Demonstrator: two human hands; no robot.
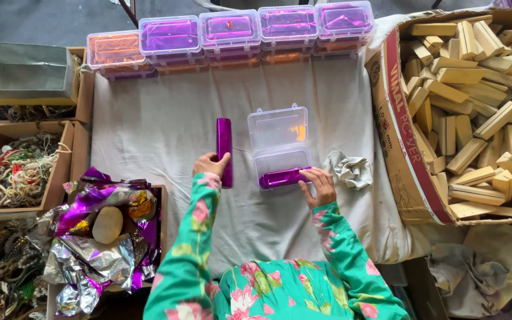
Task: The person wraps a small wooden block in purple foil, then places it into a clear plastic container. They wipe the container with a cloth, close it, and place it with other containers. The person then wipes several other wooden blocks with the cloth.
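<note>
Left hand [210, 164] clamps the purple block [224, 151], long axis near-to-far, left of the open box [280, 147]; right hand [319, 185], fingers together, presses another block [284, 177] lying crosswise inside.

Green sleeves [186, 261] with pink flowers

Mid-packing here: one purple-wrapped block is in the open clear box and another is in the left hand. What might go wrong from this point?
The open clear box looks narrow, and a wrapped block already fills its bottom half, so the second purple block in the left hand may not fit flat. The right hand presses at the box edge and could tip the light box. The crumpled cloth beside it might catch under the lid.
</note>
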